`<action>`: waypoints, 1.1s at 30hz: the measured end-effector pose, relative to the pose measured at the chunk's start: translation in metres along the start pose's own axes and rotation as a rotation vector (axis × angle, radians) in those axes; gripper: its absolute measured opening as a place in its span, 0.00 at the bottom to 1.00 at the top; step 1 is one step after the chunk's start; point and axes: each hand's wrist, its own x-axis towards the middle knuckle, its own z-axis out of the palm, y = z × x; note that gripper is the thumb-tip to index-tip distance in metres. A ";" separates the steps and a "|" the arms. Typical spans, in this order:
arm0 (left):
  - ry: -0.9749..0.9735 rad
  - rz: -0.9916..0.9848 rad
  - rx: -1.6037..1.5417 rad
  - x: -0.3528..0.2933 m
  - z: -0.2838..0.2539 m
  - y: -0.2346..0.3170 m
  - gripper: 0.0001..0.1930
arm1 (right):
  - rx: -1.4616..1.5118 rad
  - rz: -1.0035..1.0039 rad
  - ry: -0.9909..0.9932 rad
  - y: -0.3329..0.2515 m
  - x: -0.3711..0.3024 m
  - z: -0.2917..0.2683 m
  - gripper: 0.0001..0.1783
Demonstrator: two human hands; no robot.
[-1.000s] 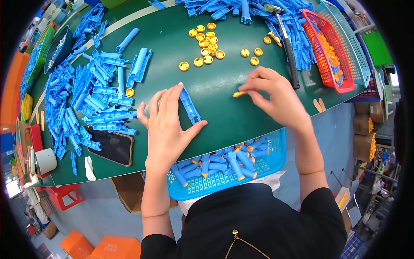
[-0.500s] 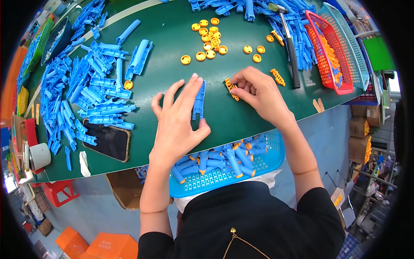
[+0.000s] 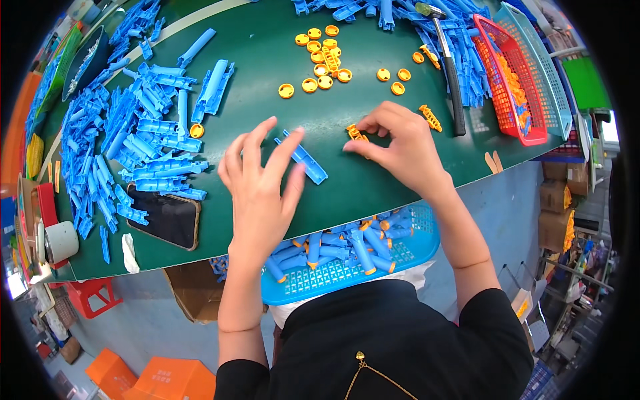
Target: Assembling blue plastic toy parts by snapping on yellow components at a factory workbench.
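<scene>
On the green table a blue plastic half-shell lies slantwise, its hollow side up. My left hand is over its left end, fingers spread; whether a fingertip touches the shell I cannot tell. To the right, my right hand pinches an orange ladder-shaped plastic piece between thumb and fingers, partly hidden by them. A similar orange piece lies beyond that hand. Several round orange caps are scattered farther back, with another ladder-shaped piece among them.
Blue shells are heaped at left, beside a phone. At right lie a hammer and a red basket of orange parts. Below the table edge, a blue basket holds blue tubes with orange ends.
The blue half-shell has turned from upright to slanting. My left hand has moved left and opened wider; the right hand keeps the orange piece in nearly the same place.
</scene>
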 end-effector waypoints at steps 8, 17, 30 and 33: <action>-0.038 -0.092 -0.112 -0.003 0.009 0.008 0.47 | 0.230 0.422 0.012 -0.001 -0.005 -0.015 0.08; -0.113 0.009 -0.145 0.000 0.012 0.009 0.47 | 0.084 0.169 -0.032 0.019 -0.008 -0.021 0.05; -0.095 -0.019 -0.127 0.000 0.015 0.013 0.45 | -0.203 -0.273 -0.065 -0.028 0.002 0.021 0.06; -0.100 -0.022 -0.120 0.000 0.016 0.012 0.45 | -0.253 -0.285 -0.074 -0.026 0.005 0.026 0.07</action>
